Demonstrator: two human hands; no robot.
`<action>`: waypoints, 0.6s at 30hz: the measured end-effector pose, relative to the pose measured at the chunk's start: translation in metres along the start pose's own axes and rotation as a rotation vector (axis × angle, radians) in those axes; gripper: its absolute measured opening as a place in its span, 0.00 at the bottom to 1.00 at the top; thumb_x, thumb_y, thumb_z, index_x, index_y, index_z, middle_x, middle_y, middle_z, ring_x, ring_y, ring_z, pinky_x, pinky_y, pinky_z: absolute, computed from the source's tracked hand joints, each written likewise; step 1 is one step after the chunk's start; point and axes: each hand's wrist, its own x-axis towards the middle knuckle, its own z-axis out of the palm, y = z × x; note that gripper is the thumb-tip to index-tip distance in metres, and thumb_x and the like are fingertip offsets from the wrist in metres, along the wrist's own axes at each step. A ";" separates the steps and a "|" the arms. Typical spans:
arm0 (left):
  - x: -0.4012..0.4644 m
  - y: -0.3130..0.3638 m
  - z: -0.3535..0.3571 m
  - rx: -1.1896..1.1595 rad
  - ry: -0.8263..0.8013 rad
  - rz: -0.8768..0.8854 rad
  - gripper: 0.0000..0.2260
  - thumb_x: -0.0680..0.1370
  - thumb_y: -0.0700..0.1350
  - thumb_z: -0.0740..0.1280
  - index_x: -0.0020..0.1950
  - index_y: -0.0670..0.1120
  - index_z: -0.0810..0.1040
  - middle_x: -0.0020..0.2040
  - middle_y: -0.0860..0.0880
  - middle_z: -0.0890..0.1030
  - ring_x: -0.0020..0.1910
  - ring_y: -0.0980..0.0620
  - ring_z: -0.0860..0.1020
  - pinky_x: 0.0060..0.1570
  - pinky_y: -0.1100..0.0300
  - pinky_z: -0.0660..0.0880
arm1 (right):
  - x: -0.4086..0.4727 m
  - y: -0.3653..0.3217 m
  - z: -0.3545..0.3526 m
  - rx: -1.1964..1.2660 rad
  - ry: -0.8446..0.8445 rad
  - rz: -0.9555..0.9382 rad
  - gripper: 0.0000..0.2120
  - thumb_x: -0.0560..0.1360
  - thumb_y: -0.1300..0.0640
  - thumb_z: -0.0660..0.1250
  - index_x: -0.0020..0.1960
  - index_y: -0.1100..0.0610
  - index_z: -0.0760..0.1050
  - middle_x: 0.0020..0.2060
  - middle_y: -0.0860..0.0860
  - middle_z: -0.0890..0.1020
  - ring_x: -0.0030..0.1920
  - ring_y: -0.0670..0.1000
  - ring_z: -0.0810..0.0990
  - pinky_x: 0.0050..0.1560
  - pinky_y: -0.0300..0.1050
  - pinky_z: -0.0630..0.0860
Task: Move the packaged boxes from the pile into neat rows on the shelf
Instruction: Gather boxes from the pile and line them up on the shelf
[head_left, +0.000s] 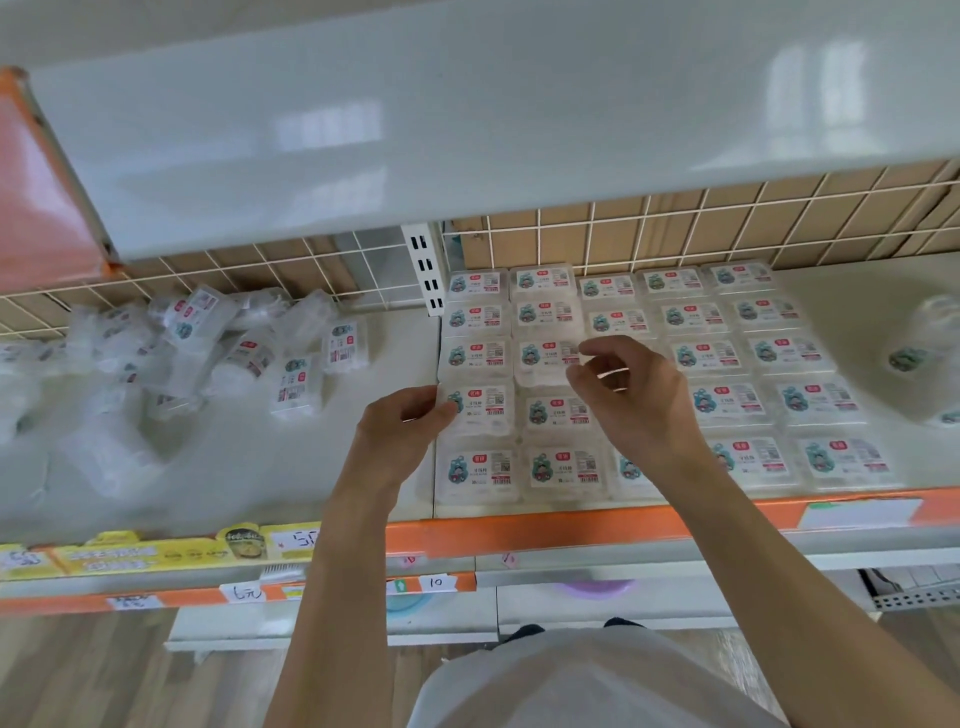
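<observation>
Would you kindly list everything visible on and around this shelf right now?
rows of boxes: about twenty-five visible, clear with white labels, right half of shelf
pile of boxes: many, clear, jumbled, left half of shelf
shelf: one, white with orange front edge
upper shelf: one, white, above
wire grid: white, at back
price tags: several, white and yellow, front edges
left hand: touches a box in the leftmost column
right hand: above the rows, fingers curled, grip empty

Pile (156, 358) blurred, cut by left edge; right hand (631, 395) hides boxes.
</observation>
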 end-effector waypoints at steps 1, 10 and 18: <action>0.000 0.000 0.000 0.002 0.005 -0.002 0.11 0.77 0.44 0.72 0.59 0.51 0.83 0.48 0.58 0.86 0.44 0.65 0.83 0.43 0.70 0.77 | -0.001 -0.002 0.000 -0.009 -0.014 -0.011 0.10 0.76 0.53 0.70 0.57 0.51 0.80 0.44 0.46 0.84 0.41 0.40 0.81 0.39 0.27 0.74; -0.007 -0.002 -0.006 -0.010 0.072 -0.034 0.14 0.78 0.51 0.70 0.63 0.50 0.80 0.54 0.54 0.83 0.54 0.55 0.81 0.50 0.61 0.79 | -0.017 -0.023 0.004 -0.156 -0.174 -0.123 0.15 0.77 0.51 0.70 0.63 0.49 0.78 0.55 0.47 0.79 0.52 0.44 0.78 0.52 0.40 0.78; -0.033 -0.023 -0.041 0.134 0.200 -0.015 0.12 0.78 0.51 0.70 0.61 0.52 0.82 0.49 0.58 0.83 0.46 0.59 0.81 0.51 0.65 0.77 | -0.026 -0.051 0.022 -0.409 -0.350 -0.287 0.21 0.78 0.48 0.67 0.70 0.51 0.73 0.65 0.51 0.74 0.63 0.53 0.75 0.62 0.43 0.70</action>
